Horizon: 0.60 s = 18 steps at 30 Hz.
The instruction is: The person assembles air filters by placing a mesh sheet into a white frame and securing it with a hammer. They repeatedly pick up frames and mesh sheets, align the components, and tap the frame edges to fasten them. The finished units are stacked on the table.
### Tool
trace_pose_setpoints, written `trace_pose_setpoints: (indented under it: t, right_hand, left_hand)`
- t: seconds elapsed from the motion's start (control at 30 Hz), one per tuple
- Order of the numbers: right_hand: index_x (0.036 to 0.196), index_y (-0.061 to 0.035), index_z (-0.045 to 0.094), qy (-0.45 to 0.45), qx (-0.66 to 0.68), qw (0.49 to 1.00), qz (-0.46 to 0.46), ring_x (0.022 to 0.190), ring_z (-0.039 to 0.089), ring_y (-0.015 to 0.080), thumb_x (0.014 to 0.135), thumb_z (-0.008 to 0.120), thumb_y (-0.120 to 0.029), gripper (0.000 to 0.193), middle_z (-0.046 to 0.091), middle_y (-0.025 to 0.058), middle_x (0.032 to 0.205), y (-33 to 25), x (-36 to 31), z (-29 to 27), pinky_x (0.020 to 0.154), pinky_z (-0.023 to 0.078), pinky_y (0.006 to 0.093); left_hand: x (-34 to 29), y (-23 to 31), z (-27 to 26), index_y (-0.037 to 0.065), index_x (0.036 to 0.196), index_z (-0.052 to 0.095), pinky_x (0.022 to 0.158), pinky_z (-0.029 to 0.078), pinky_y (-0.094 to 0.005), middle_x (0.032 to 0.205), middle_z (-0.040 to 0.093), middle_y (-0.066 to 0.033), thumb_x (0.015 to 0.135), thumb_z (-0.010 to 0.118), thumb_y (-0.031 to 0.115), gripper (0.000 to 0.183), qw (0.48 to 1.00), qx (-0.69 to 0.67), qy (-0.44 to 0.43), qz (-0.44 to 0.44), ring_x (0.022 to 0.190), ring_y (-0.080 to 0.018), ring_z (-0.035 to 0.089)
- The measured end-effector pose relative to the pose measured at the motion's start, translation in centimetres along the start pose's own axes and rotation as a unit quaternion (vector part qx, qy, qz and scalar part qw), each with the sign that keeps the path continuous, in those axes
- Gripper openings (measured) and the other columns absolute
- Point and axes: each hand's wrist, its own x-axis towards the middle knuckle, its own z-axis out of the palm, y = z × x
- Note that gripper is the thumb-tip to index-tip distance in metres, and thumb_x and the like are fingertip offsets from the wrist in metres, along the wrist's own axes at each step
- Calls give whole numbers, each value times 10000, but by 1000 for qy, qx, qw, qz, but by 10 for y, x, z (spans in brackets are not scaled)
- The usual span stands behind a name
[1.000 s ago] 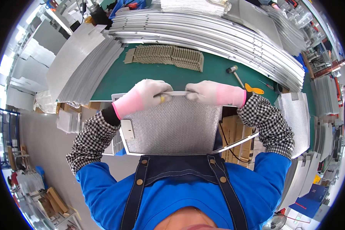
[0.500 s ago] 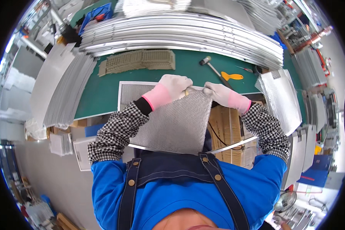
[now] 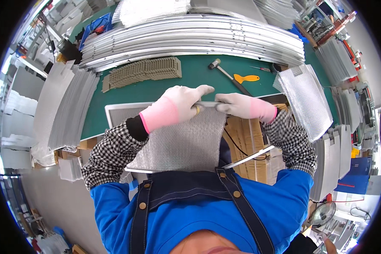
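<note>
A silver metal mesh sheet [image 3: 186, 146] lies against my front, its far end at the edge of the workbench. A thin metal frame [image 3: 127, 105] runs along its far and left sides. My left hand [image 3: 178, 103], in a white and pink glove, grips the far edge with the index finger stretched out to the right. Close beside it, my gloved right hand [image 3: 241, 106] pinches the frame strip at the sheet's far right corner. A pale frame bar [image 3: 252, 156] slants out to the right, apart from the mesh.
On the green bench [image 3: 156, 86] lie a hammer [image 3: 228, 75], a yellow scraper [image 3: 246, 78], a screwdriver [image 3: 260, 68] and a row of beige ridged pieces [image 3: 144, 72]. Metal strips [image 3: 190, 40] are stacked behind. Mesh sheets [image 3: 305, 101] stand right; cardboard boxes [image 3: 245, 135] sit below.
The frame and mesh have shifted left and toward me. My left hand has moved left and nearer, its index finger now extended. My right hand has moved slightly left along with the corner.
</note>
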Motion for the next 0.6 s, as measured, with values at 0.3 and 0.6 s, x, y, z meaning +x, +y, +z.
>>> trace_pose_setpoints:
  t: [0.3, 0.6]
  right_hand:
    - [1089, -14, 585, 17, 205, 977, 61, 618, 510, 61, 1008, 527, -285, 289, 498, -10, 759, -40, 17, 7, 545, 430, 239]
    - [896, -23, 558, 206, 288, 935, 19, 559, 435, 46, 976, 648, -240, 248, 463, -39, 683, -16, 18, 71, 491, 357, 236]
  left_hand:
    - [-26, -11, 18, 125, 1260, 618, 671, 569, -390, 909, 732, -110, 888, 712, 204, 392, 985, 52, 163, 20, 773, -314, 714]
    - [-30, -23, 39, 187, 1148, 672, 536, 510, -326, 704, 598, -11, 865, 739, 280, 305, 928, 279, 245, 27, 592, -186, 643]
